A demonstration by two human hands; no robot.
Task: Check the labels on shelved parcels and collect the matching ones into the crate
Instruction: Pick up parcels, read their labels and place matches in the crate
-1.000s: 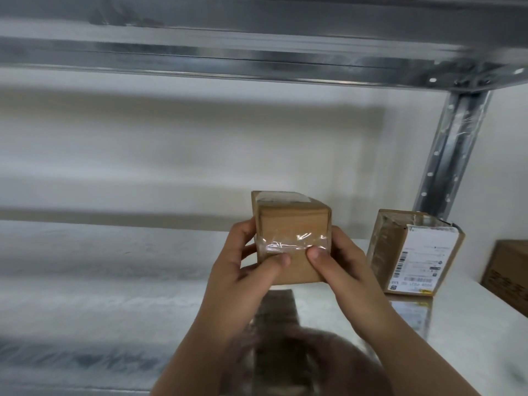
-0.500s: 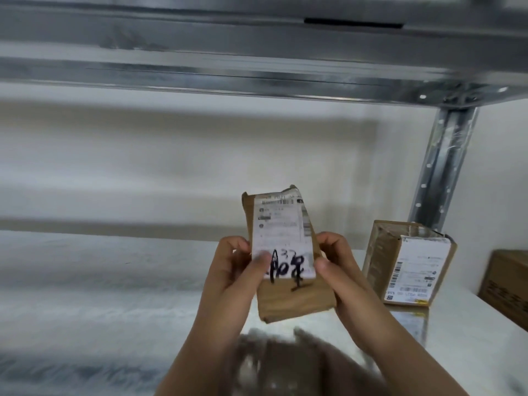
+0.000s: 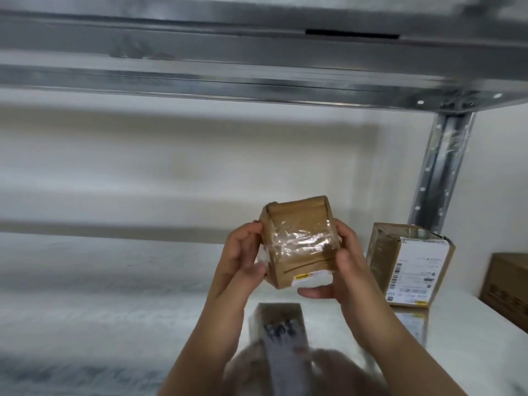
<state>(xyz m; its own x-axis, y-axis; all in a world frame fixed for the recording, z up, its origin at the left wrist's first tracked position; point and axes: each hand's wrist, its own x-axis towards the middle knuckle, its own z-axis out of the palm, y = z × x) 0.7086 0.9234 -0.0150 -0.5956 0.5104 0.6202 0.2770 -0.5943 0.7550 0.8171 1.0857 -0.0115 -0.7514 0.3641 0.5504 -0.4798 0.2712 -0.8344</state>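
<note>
Now: small brown cardboard parcel [image 3: 297,224], banded with crinkled clear tape, is held in the air above the glossy white shelf surface [image 3: 114,295], clear of it.

Grip: left hand [image 3: 243,261] clasps the parcel's left side, thumb on the lower left front corner. Right hand [image 3: 350,267] clasps the right side, thumb on the front edge, one finger curled beneath.

Orientation: the taped face is turned to the camera and tipped back, top edge farther away. This face reads near square; the long axis is foreshortened and cannot be fixed. A strip of white label with a yellow mark shows along the lower edge and wraps to the underside, which is hidden.

Below, a blurred reflection in the shelf shows a pale face with dark handwriting, illegible.

Right, standing on the shelf: second brown cardboard parcel with a white barcode label [image 3: 411,267], print too small to read, just before the perforated metal upright [image 3: 440,172]. A dark brown carton [image 3: 508,284] is cut off by the right border. Forearms are cut off at the bottom.
</note>
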